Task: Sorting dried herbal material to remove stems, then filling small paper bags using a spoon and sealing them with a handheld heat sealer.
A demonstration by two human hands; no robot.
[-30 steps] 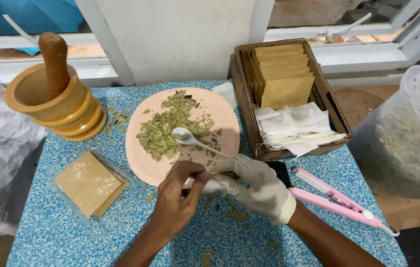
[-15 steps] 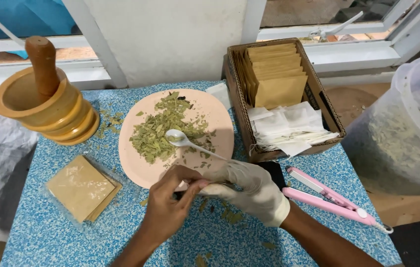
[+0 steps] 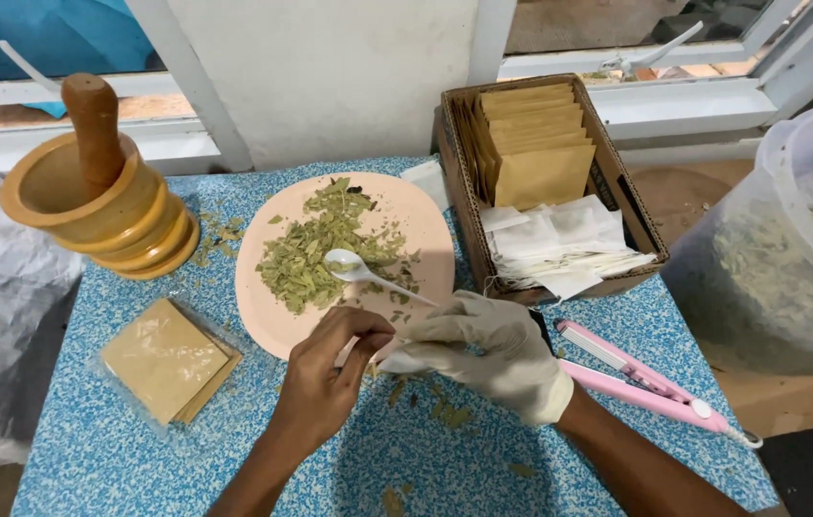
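Wooden mortar and pestle [image 3: 90, 206] stand far left. Flat tan packets in clear wrap [image 3: 169, 361] lie below. Bare left hand [image 3: 325, 378] pinches a small white sachet [image 3: 397, 362] together with the gloved right hand [image 3: 483, 349], which also grips a white plastic spoon [image 3: 358, 271] over the pink plate [image 3: 277, 321] of dried leaves [image 3: 315, 254]. Cardboard box [image 3: 631, 215] holds tan envelopes [image 3: 535, 144] behind white sachets. Pink sealer [image 3: 655, 383] lies right.

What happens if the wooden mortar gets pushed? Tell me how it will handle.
The wooden mortar looks thick-walled and squat, so it would probably slide heavily on the speckled table rather than tip. The pestle leans loose inside, so it would likely rattle or swing round the rim.
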